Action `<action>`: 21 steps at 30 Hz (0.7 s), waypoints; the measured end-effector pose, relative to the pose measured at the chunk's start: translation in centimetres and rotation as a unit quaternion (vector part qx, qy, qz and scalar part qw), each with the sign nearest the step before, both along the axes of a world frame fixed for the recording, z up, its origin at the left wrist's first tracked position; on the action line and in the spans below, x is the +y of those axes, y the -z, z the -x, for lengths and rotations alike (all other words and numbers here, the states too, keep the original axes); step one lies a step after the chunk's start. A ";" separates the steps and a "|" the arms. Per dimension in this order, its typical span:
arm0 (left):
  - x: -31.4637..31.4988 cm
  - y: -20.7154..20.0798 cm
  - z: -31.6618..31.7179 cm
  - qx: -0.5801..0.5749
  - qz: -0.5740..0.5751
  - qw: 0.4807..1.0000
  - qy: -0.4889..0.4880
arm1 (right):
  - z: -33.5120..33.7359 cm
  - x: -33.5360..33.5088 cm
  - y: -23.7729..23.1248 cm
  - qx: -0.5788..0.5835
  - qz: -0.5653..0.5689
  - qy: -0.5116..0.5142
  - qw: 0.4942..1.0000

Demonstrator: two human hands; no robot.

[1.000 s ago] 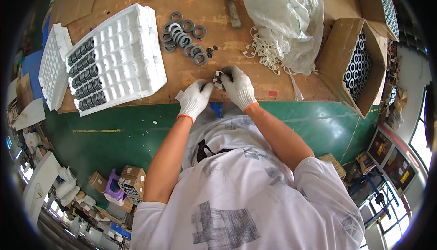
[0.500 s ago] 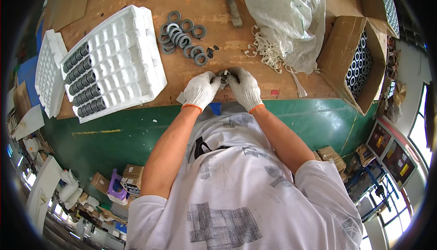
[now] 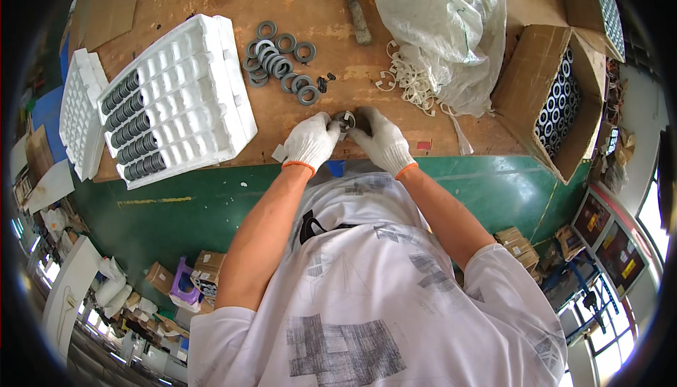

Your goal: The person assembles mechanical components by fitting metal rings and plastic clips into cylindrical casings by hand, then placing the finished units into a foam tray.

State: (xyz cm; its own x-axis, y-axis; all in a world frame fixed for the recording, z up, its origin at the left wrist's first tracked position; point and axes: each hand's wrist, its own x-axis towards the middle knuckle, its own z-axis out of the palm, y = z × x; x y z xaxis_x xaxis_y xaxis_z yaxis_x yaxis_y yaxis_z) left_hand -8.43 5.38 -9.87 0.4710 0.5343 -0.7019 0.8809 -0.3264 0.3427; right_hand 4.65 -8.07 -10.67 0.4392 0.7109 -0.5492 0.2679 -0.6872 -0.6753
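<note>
Both hands wear white knit gloves with orange cuffs and meet at the table's front edge. My left hand (image 3: 310, 140) is closed on a grey ring (image 3: 344, 119) with a small white piece on it. From the right, my right hand (image 3: 384, 140) grips the same ring at its edge, thumb and fingers curled; its fingertips are partly hidden. Beyond them lies a loose pile of grey rings (image 3: 280, 68), with small black bits (image 3: 324, 82) beside it. White plastic clips (image 3: 412, 84) are heaped to the right, spilling from a translucent white sack (image 3: 444, 20).
A white foam tray (image 3: 236, 98), partly filled with rows of dark rings, lies at left by another foam tray (image 3: 81, 115). An open cardboard box (image 3: 525, 70) of rings stands at right. A worn-handled tool (image 3: 358, 20) lies at the back. Green floor (image 3: 183, 211) borders the table.
My right hand has shifted slightly right, showing more of the ring between the hands. My left hand keeps its hold. The whole view has tilted a little.
</note>
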 end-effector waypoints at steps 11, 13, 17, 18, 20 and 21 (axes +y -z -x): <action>0.4 -0.5 -0.3 0.005 0.052 0.999 -0.012 | 0.3 0.1 2.1 0.043 0.017 0.028 0.999; 0.5 -0.8 -0.3 0.007 0.056 0.998 -0.014 | -0.3 0.9 1.6 0.122 0.063 0.061 0.989; 0.6 -0.8 -0.3 -0.002 0.050 0.999 -0.005 | -0.5 1.6 0.8 0.154 0.064 0.093 0.982; 0.6 -0.8 -0.3 -0.005 0.051 0.999 0.000 | -0.6 1.6 1.2 0.152 0.054 0.095 0.982; 0.7 -0.9 -0.5 -0.002 0.054 0.999 -0.008 | -0.3 1.2 1.6 0.145 0.043 0.103 0.983; 0.8 -0.6 -0.4 -0.006 0.052 0.999 -0.005 | -0.2 1.3 1.5 0.143 0.048 0.098 0.984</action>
